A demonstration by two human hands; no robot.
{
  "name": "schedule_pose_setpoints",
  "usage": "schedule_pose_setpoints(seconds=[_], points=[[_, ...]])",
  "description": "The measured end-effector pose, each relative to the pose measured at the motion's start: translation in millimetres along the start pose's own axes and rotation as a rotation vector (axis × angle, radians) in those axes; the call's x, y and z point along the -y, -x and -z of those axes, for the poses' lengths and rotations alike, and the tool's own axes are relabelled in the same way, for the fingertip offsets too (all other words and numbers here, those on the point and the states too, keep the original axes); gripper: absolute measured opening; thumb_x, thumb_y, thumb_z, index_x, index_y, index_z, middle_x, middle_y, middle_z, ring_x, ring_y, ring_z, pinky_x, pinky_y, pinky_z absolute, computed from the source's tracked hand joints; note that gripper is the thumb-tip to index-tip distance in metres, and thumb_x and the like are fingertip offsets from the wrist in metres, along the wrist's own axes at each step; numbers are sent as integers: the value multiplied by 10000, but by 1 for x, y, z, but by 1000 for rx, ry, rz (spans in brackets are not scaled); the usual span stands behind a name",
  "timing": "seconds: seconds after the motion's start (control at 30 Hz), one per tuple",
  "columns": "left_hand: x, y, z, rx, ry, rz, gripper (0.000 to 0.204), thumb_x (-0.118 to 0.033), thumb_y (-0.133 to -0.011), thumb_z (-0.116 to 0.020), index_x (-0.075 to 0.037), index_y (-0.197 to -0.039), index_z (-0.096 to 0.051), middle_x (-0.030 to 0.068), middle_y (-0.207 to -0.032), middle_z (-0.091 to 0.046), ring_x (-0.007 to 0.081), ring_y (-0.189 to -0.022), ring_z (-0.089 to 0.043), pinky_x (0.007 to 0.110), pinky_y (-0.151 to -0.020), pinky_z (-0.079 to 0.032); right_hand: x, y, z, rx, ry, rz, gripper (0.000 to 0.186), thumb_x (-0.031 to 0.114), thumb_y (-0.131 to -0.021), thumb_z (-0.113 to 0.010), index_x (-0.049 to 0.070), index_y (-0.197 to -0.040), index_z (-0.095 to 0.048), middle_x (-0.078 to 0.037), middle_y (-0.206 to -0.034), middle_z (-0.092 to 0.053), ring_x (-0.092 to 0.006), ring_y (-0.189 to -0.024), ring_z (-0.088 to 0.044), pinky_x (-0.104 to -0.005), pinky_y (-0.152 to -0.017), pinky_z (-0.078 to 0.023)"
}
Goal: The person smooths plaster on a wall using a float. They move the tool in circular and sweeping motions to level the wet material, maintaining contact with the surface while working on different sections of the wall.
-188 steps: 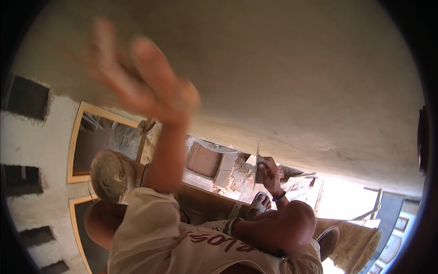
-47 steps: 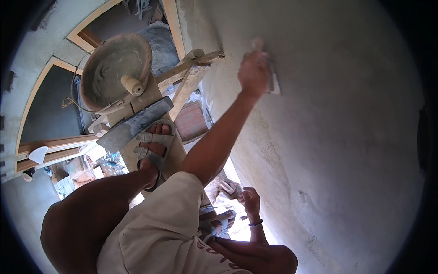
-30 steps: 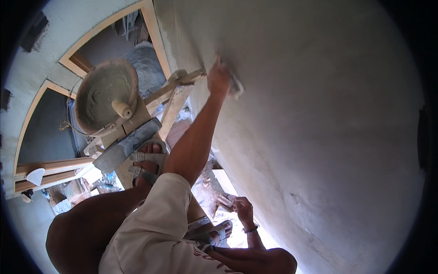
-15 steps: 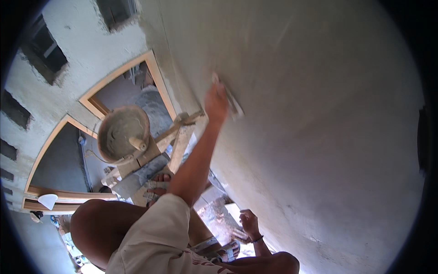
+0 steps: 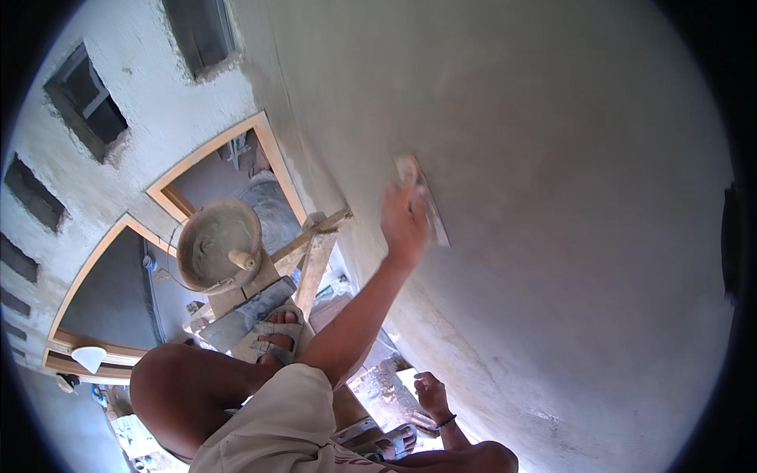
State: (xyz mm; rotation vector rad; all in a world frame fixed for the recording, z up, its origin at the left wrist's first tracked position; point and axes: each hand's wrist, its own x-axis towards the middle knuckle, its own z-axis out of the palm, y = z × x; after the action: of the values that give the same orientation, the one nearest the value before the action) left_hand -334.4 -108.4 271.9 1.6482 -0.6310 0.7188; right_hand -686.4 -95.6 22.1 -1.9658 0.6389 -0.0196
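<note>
My left hand [image 5: 407, 229] reaches up to the wall on the right and is closed round a plastering trowel [image 5: 435, 214]. The trowel's long blade lies against the smooth grey plaster [image 5: 552, 221]. Motion blurs the fingers a little. Low down by my right knee, my right hand [image 5: 430, 396] hangs near the wall, a dark band at its wrist. Its fingers are loosely curled, with nothing visible in them. Left of my left arm stands a bucket [image 5: 185, 251] of wet mortar [image 5: 217, 240], and a tool's pale round handle [image 5: 243, 260] pokes out of it.
A mortar-smeared grey slab [image 5: 248, 314] lies between the bucket and my sandalled left foot [image 5: 280, 335]. Wooden planks [image 5: 347, 406] bear my feet high above the floor. Timber bars [image 5: 315, 229] cross near the wall. Wood-framed openings [image 5: 264, 130] are at the left.
My left hand has slid the trowel down and to the right across the plaster. The view has shifted slightly; my right hand stays low by the wall.
</note>
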Motion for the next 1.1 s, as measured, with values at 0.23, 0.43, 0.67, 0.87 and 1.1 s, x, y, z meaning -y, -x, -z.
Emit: schedule_pose_setpoints(seconds=[0.23, 0.43, 0.67, 0.87, 1.1], points=[[-75, -79, 12, -5, 39, -231, 375, -204, -991, -500, -63, -1328, -584, 162, -1139, -666, 324, -918, -614, 433, -819, -484, -10, 11, -7, -78, -19, 33, 178, 113, -911, -581, 17, -1051, -633, -150, -774, -702, -205, -668, -693, -328, -610, -535], [-19, 2, 3, 117, 33, -125, 408, -195, -998, -465, -42, -1368, -543, 165, -1309, -606, 327, -955, -637, 415, -849, -494, -5, -3, -16, -56, -11, 126, 199, 152, -928, -584, 9, -1055, -640, -141, -776, -701, -208, -691, -701, -332, -636, -551], [-51, -132, 17, -41, 78, -105, 360, -248, -1026, -472, -57, -1302, -602, 161, -958, -654, 309, -864, -617, 390, -806, -487, 4, -10, -2, -26, 32, 101, 197, 146, -920, -591, 18, -1058, -647, -155, -796, -711, -230, -703, -706, -344, -664, -555], [-40, -64, -2, 56, -49, -133, 218, -205, -991, -499, -91, -1090, -657, 131, -1013, -664, 328, -891, -612, 436, -786, -487, 19, -19, 7, -57, -8, 55, 197, 181, -907, -601, 39, -1032, -658, -154, -776, -710, -255, -704, -705, -360, -658, -554], [-187, -213, 37, -31, -80, -557, 392, -200, -931, -557, -238, -1319, -600, 175, -990, -650, 363, -881, -622, 461, -736, -512, 23, -17, 3, -9, 43, -13, 204, 203, -904, -609, 66, -1046, -659, -196, -939, -718, -351, -899, -707, -415, -780, -563]])
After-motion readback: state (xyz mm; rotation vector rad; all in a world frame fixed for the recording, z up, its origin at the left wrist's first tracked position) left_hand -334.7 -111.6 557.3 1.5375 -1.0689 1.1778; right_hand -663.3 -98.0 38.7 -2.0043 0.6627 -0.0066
